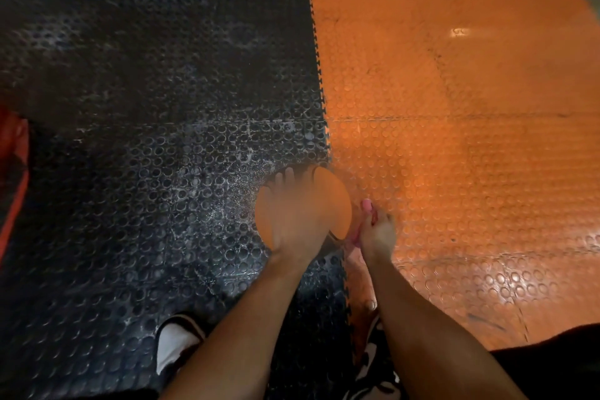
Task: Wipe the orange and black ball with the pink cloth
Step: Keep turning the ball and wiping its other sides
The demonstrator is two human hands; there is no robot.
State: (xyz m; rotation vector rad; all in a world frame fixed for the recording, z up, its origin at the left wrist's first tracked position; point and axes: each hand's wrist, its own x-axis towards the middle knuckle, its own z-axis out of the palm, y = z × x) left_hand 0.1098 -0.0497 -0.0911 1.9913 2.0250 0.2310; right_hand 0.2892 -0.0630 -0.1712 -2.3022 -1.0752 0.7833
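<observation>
Fingers (373, 221) pinch pink cloth (367, 204); writing unreadable

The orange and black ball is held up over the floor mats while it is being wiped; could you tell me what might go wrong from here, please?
1. The left hand alone holds the ball from one side, above the floor mats; a firm wipe could push it out of that grip and it might roll away.
2. The right hand pinches only a small bunch of the pink cloth, so it may slip loose.
3. The picture is blurred, so missed patches are hard to judge.
</observation>
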